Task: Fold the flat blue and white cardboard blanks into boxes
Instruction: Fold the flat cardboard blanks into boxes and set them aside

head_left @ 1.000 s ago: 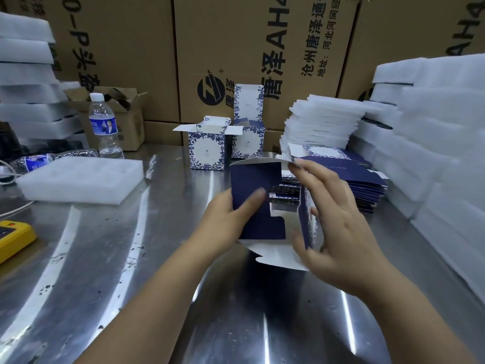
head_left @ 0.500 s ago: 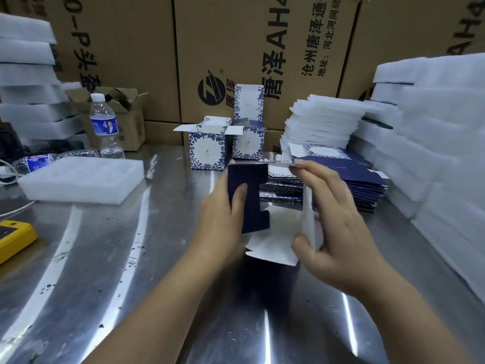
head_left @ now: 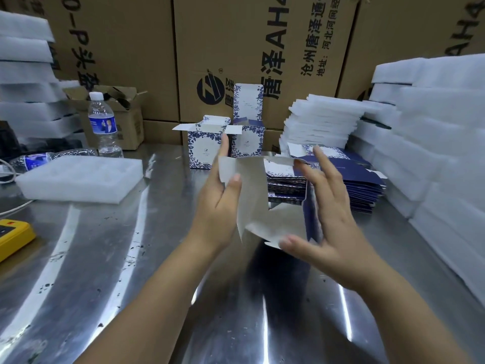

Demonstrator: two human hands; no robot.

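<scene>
A half-opened blue and white cardboard blank (head_left: 258, 198) hangs above the steel table (head_left: 131, 258) between my hands, its white inside facing me. My left hand (head_left: 220, 203) pinches its upper left flap between thumb and fingers. My right hand (head_left: 325, 216) holds the right side, thumb under the lower white flap and fingers spread along the dark blue panel. Behind them lies a stack of flat blanks (head_left: 349, 179). Two folded boxes (head_left: 203, 145) (head_left: 248, 137) stand further back with their lids open.
White foam sheets are piled at the right (head_left: 433, 143), centre back (head_left: 320, 122) and far left (head_left: 23, 74). A foam tray (head_left: 78, 179), an upright water bottle (head_left: 103, 124) and a yellow device (head_left: 13, 236) sit on the left. Brown cartons (head_left: 249, 48) wall the back.
The blank has been lifted and turned: its dark blue panel, facing me before, has swung to the right, and the white inside now shows. My left thumb shifted to the upper flap.
</scene>
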